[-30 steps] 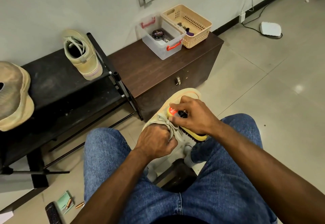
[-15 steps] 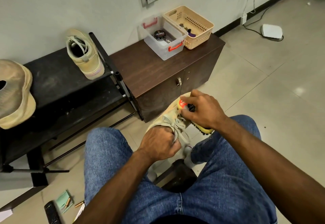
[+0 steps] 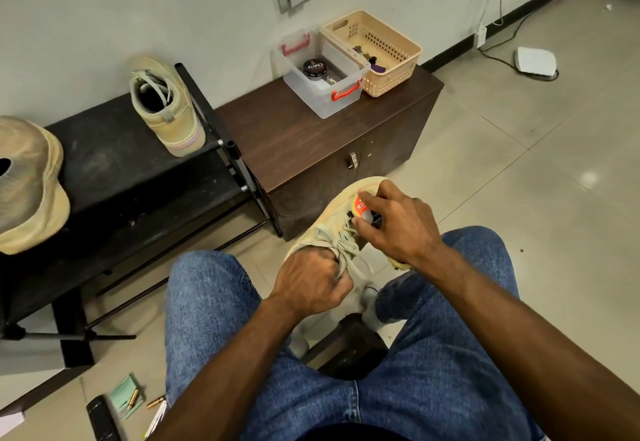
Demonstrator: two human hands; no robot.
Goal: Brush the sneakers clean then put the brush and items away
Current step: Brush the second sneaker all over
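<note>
A beige sneaker [image 3: 332,222] is held between my knees, toe pointing away from me. My left hand [image 3: 311,281] grips it at the collar, by the laces. My right hand [image 3: 398,226] holds a shoe brush [image 3: 362,207] with a red and yellow label, bristles against the sneaker's upper near the toe. Most of the brush is hidden under my fingers. The second beige sneaker [image 3: 166,108] stands on the black rack [image 3: 114,170] at the left.
A dark wooden cabinet [image 3: 304,139] against the wall carries a clear box [image 3: 322,73] with a polish tin [image 3: 314,68] and a beige basket [image 3: 377,49]. A tan cap [image 3: 27,184] lies on the rack. Small items [image 3: 128,399] lie on the floor at bottom left.
My right hand has slid the brush forward along the sneaker from the laces toward the toe. My left hand keeps its hold.
</note>
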